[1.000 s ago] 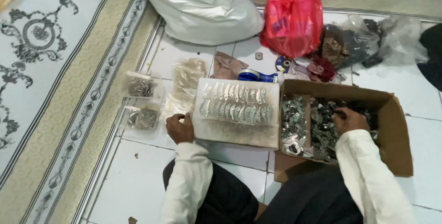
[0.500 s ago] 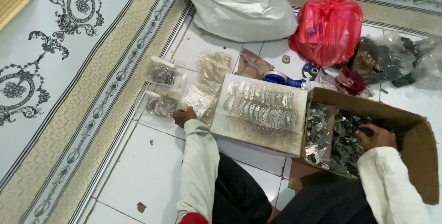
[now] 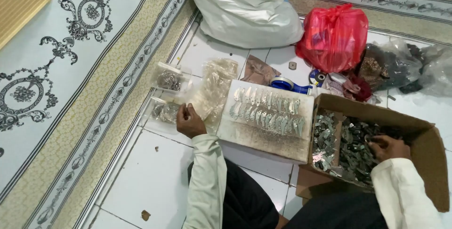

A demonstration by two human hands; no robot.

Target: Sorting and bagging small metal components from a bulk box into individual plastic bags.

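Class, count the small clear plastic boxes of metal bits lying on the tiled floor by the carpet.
2: one box nearer the white sack, the other just beyond the left hand. More may be hidden.

White tiled floor (image 3: pixel 155 182) beside a patterned carpet (image 3: pixel 56 83); on it a cardboard box (image 3: pixel 423 134), flat board (image 3: pixel 263 137), red bag (image 3: pixel 333 36), white sack (image 3: pixel 245 7).

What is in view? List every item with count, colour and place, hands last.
white sack: one, white, top centre on the floor
red bag: one, red, right of the sack
clear bags: a few, clear with dark contents, far right
tape roll: one, blue, behind the board
board: one, whitish, centre, two rows of silver pieces
cardboard box: one, brown, right, full of metal pieces
small packets: several, clear, left of the board
carpet: one, pale blue and beige, left
left hand: on a packet
right hand: inside the box
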